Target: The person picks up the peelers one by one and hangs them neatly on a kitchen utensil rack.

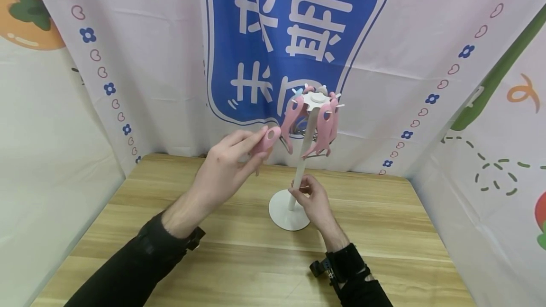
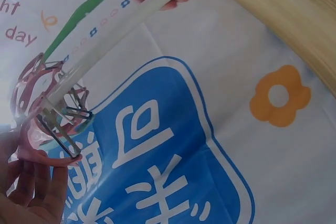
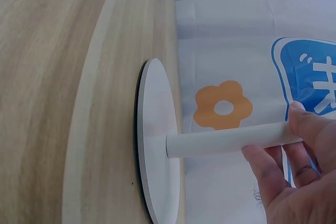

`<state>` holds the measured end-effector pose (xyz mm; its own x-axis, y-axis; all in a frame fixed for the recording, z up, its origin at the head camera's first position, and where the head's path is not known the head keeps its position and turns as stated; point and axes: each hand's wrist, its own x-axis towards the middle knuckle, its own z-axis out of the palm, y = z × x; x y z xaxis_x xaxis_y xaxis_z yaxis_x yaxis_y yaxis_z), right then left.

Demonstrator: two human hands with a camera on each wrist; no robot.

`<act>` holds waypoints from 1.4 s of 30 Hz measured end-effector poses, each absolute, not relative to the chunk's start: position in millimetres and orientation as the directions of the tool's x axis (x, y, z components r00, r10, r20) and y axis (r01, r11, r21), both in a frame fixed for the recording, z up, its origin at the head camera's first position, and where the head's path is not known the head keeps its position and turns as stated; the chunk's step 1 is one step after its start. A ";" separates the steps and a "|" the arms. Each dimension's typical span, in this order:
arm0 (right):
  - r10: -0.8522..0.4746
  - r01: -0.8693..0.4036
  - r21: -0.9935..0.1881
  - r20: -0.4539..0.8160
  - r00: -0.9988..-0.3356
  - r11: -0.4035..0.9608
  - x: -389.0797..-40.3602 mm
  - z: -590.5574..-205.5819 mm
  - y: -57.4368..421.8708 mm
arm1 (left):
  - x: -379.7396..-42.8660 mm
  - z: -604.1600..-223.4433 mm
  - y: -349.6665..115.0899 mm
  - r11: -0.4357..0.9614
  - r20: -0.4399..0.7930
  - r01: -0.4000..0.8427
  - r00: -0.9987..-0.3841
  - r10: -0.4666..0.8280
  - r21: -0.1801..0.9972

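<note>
Between the thumb and fingers of my left hand (image 1: 222,167) is a pink peeler (image 1: 261,145) with a hole in its handle, held just left of the white stand's top (image 1: 317,100). In the left wrist view, this hand (image 2: 37,190) overlaps the hanging things. Several pink Y-shaped peelers (image 1: 326,127) with metal blades hang from the stand's hooks, and a light blue one (image 1: 297,93) shows partly behind. Low on the white pole (image 1: 304,160), my right hand (image 1: 313,200) grips with thumb and fingers. The right wrist view shows this hand (image 3: 302,166) around the pole (image 3: 215,144).
The stand's round white base (image 1: 281,217) sits flat on the wooden table (image 1: 239,264), toward its back. Behind the table hangs a printed cloth (image 1: 162,84) with a blue sign pattern. Light printed cloths also close off both sides.
</note>
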<state>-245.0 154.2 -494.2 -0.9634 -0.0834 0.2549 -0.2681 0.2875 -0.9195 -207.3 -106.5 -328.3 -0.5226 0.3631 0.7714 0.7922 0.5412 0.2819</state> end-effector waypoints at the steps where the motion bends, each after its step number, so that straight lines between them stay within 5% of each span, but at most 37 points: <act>1: -0.084 -0.272 -0.918 0.259 -0.962 0.289 -245.1 -494.3 154.4 | -207.4 -326.4 -104.7 0.534 0.778 0.793 -0.522 0.350 0.292; 15: -0.088 -0.283 -0.909 0.268 -0.959 0.307 -247.0 -494.6 156.3 | -207.3 -302.8 -71.6 0.439 0.800 0.794 -0.553 0.235 0.420; 35: -0.107 -0.261 -0.918 0.239 -0.965 0.298 -249.1 -492.6 158.3 | -212.6 -294.2 -39.9 0.474 0.840 0.800 -0.505 0.200 0.368; 42: -0.110 -0.255 -0.916 0.232 -0.966 0.308 -250.1 -493.6 159.2 | -213.5 -300.2 -36.0 0.468 0.820 0.783 -0.541 0.187 0.410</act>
<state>-250.1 159.2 -493.6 -0.9664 -0.1102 0.2323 -0.2554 0.3082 -0.9164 -213.5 -36.0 -300.2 -0.5406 0.1869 0.8202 0.7831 0.4679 0.4095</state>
